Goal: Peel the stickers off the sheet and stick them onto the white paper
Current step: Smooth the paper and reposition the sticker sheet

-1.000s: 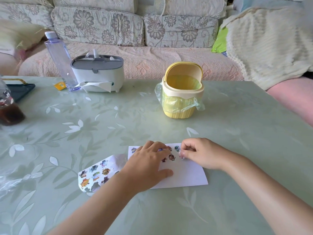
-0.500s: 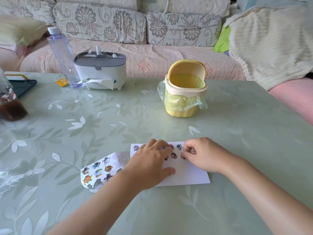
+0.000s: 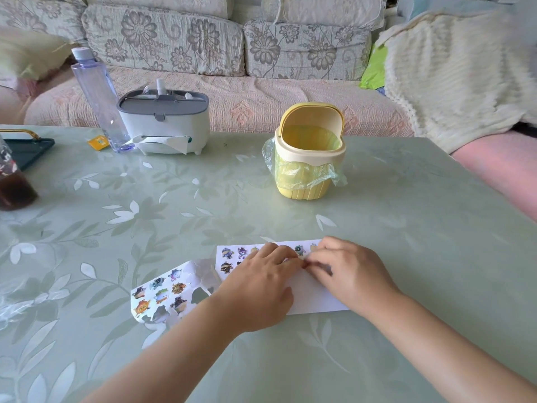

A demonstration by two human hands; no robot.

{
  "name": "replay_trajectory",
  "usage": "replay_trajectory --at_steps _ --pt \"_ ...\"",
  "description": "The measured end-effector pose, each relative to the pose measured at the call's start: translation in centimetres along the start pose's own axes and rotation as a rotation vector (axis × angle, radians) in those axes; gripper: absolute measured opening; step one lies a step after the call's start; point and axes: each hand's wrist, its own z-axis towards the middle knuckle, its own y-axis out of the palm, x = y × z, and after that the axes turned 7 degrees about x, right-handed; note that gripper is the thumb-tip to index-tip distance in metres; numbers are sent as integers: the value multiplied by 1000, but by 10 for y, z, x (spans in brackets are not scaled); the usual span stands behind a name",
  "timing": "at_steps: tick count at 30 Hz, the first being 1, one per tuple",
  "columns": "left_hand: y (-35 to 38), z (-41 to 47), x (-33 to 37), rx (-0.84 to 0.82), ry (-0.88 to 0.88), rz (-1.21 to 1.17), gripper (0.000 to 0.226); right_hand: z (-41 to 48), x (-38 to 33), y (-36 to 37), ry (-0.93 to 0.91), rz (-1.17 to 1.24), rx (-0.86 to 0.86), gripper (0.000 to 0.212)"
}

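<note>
The white paper [image 3: 315, 299] lies on the green table near me, with several cartoon stickers [image 3: 227, 253] stuck along its far edge. My left hand [image 3: 258, 289] rests flat on the paper, fingers stretched out and covering its middle. My right hand [image 3: 350, 271] sits on the paper's right part with its fingers curled. Its fingertips meet my left fingertips and pinch a small sticker that is mostly hidden under them. The sticker sheet [image 3: 162, 292] lies just left of the paper, partly under my left wrist, with several stickers and some peeled gaps.
A small yellow bin [image 3: 308, 158] with a plastic liner stands beyond the paper. A grey-and-white tissue box [image 3: 165, 126] and a clear bottle [image 3: 98, 97] stand far left. At the left edge stand a dark drink bottle [image 3: 11, 184] and a dark tray [image 3: 27, 146], with crumpled plastic [image 3: 17, 303] nearer.
My right hand has slid a little left and down, so its fingertips now touch my left fingertips on the paper. My left hand has stayed on the paper.
</note>
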Motion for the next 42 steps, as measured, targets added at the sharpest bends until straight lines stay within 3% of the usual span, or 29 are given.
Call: replay_trajectory --at_steps 5,10,16,24,42 --pt "7 3 6 39 -28 64 53 -24 5 -2 -166 -101 25 30" --pt "7 3 11 29 -30 154 51 -32 5 -3 -200 -130 3 35" --pt "5 5 13 -34 -61 192 56 -34 -1 -3 -142 -156 -9 39" --pt "-3 3 19 -76 -36 213 57 -30 -12 -5 -71 -189 -184 51" --pt "11 2 15 16 -17 247 60 -42 -9 -13 -56 -161 -164 49"
